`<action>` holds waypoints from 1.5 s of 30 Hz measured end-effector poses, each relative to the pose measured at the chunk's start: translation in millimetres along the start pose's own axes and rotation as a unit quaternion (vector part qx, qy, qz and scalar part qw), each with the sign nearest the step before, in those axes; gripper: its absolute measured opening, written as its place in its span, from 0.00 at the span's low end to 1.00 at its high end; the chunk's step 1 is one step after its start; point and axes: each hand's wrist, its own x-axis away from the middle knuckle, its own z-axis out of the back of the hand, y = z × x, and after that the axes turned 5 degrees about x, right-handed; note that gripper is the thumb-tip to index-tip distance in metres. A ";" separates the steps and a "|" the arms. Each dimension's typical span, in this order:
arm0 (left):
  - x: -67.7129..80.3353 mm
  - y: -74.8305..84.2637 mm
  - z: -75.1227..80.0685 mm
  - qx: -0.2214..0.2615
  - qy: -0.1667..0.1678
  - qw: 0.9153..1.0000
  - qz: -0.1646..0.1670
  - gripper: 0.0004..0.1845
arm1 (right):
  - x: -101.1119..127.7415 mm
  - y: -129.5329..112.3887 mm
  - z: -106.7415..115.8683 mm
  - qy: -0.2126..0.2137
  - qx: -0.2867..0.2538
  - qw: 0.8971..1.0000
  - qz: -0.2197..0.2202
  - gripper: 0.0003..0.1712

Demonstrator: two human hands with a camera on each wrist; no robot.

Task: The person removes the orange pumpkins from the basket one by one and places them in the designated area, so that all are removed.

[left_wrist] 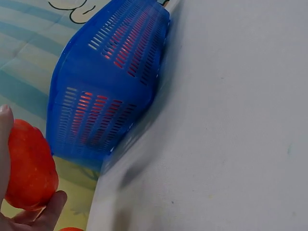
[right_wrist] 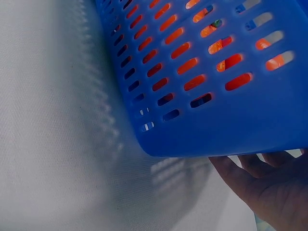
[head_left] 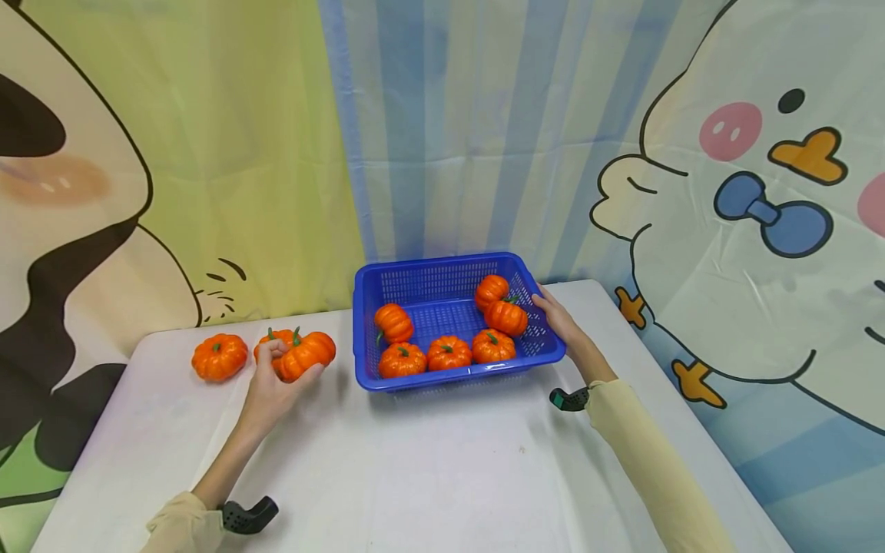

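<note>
1. Left of the blue basket [head_left: 442, 380], the left hand [head_left: 271, 392] has its fingers [head_left: 276, 347] curled round a ribbed orange pumpkin [head_left: 306, 355] with a green stem, over the white counter [head_left: 429, 476].
2. At the basket's right rim, the right hand [head_left: 563, 322] rests, fingers straight.
3. Six pumpkins [head_left: 448, 352] lie inside.

A white tabletop [head_left: 429, 468] carries everything. A blue slotted basket [head_left: 442, 380] stands near its far edge, a little right of the middle. Toward the far left corner an orange toy pumpkin [head_left: 219, 357] lies alone on the cloth, and a second pumpkin [head_left: 271, 340] sits just right of it, partly hidden. The near half of the tabletop shows only faint creases.
</note>
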 end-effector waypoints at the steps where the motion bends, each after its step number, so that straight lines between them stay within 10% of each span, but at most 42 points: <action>1: 0.1 0.2 0.1 0.001 -0.004 1.000 0.003 0.37 | -0.2 0.1 0.0 -0.001 -0.001 1.000 0.000 0.33; 10: 0.0 -1.1 1.1 -0.055 -0.058 0.996 0.030 0.42 | -0.8 0.3 0.1 -0.001 0.002 1.000 -0.005 0.33; 17: -10.5 -7.5 -13.6 -0.116 -0.070 0.990 -0.025 0.54 | 0.6 0.3 2.0 -0.003 0.001 1.000 0.001 0.34; 29: -47.7 -10.8 -48.9 -0.152 -0.064 0.983 -0.083 0.48 | 1.4 1.1 0.9 -0.006 0.008 1.000 0.005 0.33; 45: -53.6 -10.5 -49.5 -0.166 -0.081 0.981 -0.065 0.51 | 9.7 -10.1 -1.2 -0.013 -0.015 1.000 -0.013 0.34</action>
